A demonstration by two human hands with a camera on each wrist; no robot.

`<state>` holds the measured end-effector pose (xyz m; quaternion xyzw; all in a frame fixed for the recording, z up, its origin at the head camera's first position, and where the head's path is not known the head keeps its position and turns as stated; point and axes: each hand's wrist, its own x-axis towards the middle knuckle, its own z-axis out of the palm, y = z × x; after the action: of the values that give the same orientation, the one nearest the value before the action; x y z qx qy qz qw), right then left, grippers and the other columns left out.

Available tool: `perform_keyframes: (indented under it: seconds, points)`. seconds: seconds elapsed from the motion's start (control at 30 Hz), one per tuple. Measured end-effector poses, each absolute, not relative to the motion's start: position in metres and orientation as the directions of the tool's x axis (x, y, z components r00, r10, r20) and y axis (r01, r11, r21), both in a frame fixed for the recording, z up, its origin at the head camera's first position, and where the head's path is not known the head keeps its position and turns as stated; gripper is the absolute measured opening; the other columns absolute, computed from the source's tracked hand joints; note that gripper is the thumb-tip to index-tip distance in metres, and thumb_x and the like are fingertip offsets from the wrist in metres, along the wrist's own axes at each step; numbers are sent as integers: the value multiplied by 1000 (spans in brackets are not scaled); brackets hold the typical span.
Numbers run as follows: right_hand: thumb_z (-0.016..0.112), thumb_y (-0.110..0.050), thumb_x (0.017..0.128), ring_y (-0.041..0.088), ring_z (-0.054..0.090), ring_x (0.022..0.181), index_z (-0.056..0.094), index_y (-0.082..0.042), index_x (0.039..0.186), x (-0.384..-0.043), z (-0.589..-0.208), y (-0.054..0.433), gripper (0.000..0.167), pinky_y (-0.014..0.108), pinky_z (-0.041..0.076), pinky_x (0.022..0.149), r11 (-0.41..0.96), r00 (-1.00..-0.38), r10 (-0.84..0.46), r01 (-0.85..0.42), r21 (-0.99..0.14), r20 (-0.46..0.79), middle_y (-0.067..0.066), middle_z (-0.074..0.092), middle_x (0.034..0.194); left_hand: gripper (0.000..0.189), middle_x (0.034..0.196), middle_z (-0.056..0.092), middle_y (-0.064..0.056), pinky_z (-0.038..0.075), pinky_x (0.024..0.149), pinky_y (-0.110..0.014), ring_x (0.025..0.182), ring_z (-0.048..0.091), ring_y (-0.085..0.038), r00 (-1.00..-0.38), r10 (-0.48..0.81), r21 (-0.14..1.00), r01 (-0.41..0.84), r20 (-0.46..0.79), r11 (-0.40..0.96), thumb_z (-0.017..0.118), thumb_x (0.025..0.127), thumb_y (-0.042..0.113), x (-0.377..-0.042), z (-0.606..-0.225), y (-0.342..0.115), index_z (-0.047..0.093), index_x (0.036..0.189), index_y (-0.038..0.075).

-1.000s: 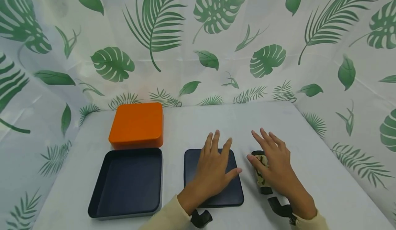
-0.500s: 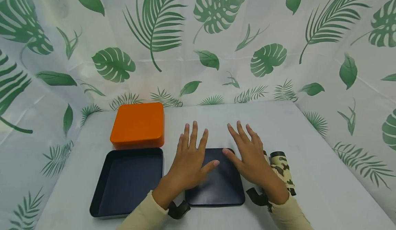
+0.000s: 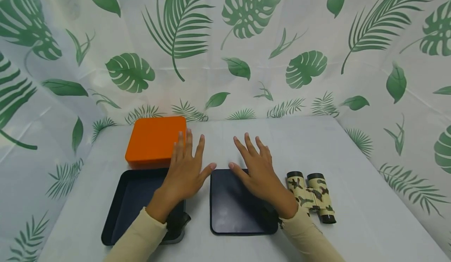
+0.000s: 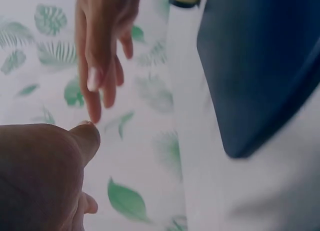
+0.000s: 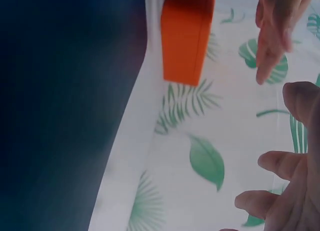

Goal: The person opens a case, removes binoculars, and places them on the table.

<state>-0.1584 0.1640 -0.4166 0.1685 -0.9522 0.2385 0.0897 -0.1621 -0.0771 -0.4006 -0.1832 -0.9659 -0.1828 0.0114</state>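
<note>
My left hand (image 3: 184,172) hovers with fingers spread over the right side of a dark blue open tray (image 3: 135,203), holding nothing. My right hand (image 3: 258,174), also spread and holding nothing, is raised over a flat dark blue lid-like panel (image 3: 243,219). Right of that panel lie camouflage binoculars (image 3: 315,193), partly covered by my right forearm and sleeve. Behind the tray sits an orange box (image 3: 156,140), its right edge overlapped by my left fingertips in the head view. Fingers of the right hand (image 4: 102,46) show in the left wrist view.
All of these stand on a white table (image 3: 359,215). A white curtain with green leaf prints (image 3: 208,50) rises at the back and along both sides. A dark wrist strap mount (image 3: 177,223) sits at my left wrist.
Both hands have moved left, the left from the dark panel to over the tray, the right from over the binoculars to over the panel. The binoculars are now mostly uncovered.
</note>
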Motion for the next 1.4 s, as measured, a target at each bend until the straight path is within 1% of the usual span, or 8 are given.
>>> perform_keyframes:
  seconds: [0.33, 0.63, 0.83, 1.0, 1.1, 1.17, 1.27, 1.4]
  points:
    - [59, -52, 106, 51, 9, 164, 30, -27, 170, -181, -422, 125, 75, 78, 7, 125, 824, -910, -322, -405, -396, 261, 19, 21, 176, 84, 176, -6, -30, 0, 128, -73, 162, -12, -55, -962, 261, 376, 273, 82, 885, 49, 111, 50, -182, -404, -115, 11, 171, 4]
    - [57, -54, 106, 51, 13, 163, 30, -26, 170, -195, -428, 96, 74, 74, 9, 128, 819, -895, -371, -441, -367, 246, 17, 21, 177, 80, 174, -7, -33, -4, 125, -77, 159, -15, -59, -972, 235, 377, 225, 20, 899, 42, 113, 49, -193, -405, -146, 12, 170, 2]
    - [60, -54, 105, 52, 24, 160, 34, -22, 168, -201, -427, 81, 75, 72, 18, 127, 815, -881, -389, -466, -344, 269, 19, 29, 174, 81, 173, -8, -37, -4, 124, -79, 158, -15, -62, -975, 223, 400, 199, -13, 895, 41, 113, 50, -203, -403, -165, 11, 169, -1]
    - [62, -54, 104, 45, 36, 154, 39, -20, 166, -206, -424, 69, 74, 65, 27, 124, 805, -870, -398, -483, -343, 292, 17, 40, 170, 81, 171, -4, -41, -4, 123, -79, 156, -12, -66, -979, 204, 443, 173, -24, 880, 43, 113, 48, -211, -400, -178, 14, 168, -4]
    - [65, -52, 104, 41, 43, 147, 41, -19, 165, -208, -423, 62, 73, 62, 33, 121, 794, -867, -398, -490, -362, 300, 16, 47, 165, 80, 168, 3, -44, 3, 123, -81, 155, -3, -69, -982, 189, 445, 165, -9, 880, 47, 112, 48, -216, -400, -185, 19, 166, -5]
    - [68, -49, 102, 38, 47, 141, 42, -18, 164, -210, -422, 58, 73, 60, 37, 117, 780, -867, -396, -492, -388, 302, 15, 52, 160, 80, 165, 10, -46, 12, 121, -80, 152, 6, -68, -984, 175, 448, 160, 8, 879, 50, 110, 48, -220, -401, -190, 22, 164, -5]
    - [71, -46, 101, 36, 52, 131, 44, -17, 163, -214, -422, 53, 73, 57, 41, 111, 757, -870, -393, -489, -433, 297, 15, 58, 150, 81, 159, 19, -47, 25, 113, -78, 145, 19, -66, -989, 142, 454, 142, 34, 880, 56, 108, 49, -226, -403, -197, 27, 162, -3]
    - [73, -45, 100, 33, 55, 121, 46, -16, 160, -222, -422, 46, 72, 52, 45, 104, 719, -881, -382, -473, -508, 280, 15, 62, 138, 83, 154, 23, -49, 30, 107, -76, 137, 25, -65, -994, 104, 462, 110, 39, 880, 62, 105, 50, -232, -404, -206, 28, 161, -1]
